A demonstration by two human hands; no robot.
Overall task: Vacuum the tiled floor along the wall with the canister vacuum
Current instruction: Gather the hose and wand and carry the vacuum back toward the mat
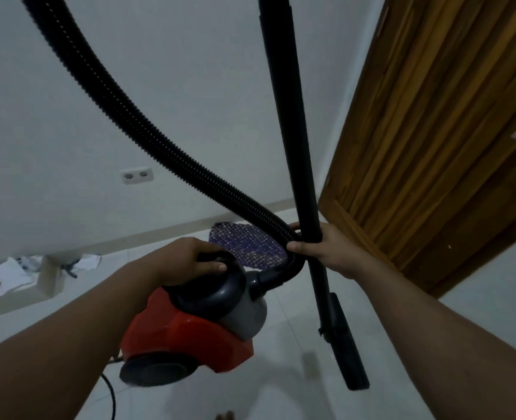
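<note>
A red and grey canister vacuum (187, 334) hangs tilted above the white tiled floor (284, 374). My left hand (190, 259) grips the dark carry handle on its top. From the front of the canister a black ribbed hose (123, 107) loops up past the top left of the view. My right hand (326, 247) is closed around the black wand (287, 110) and a bend of the hose together. The wand stands nearly upright, and its narrow black nozzle (346, 344) hangs just above the tiles.
A white wall (53, 116) with a double socket (137, 175) runs behind, edged by a pale skirting. A patterned purple mat (246, 244) lies at its foot. A low step holds papers (14, 274) on the left. A wooden door (438, 131) stands open on the right. A black cord (111, 395) trails below.
</note>
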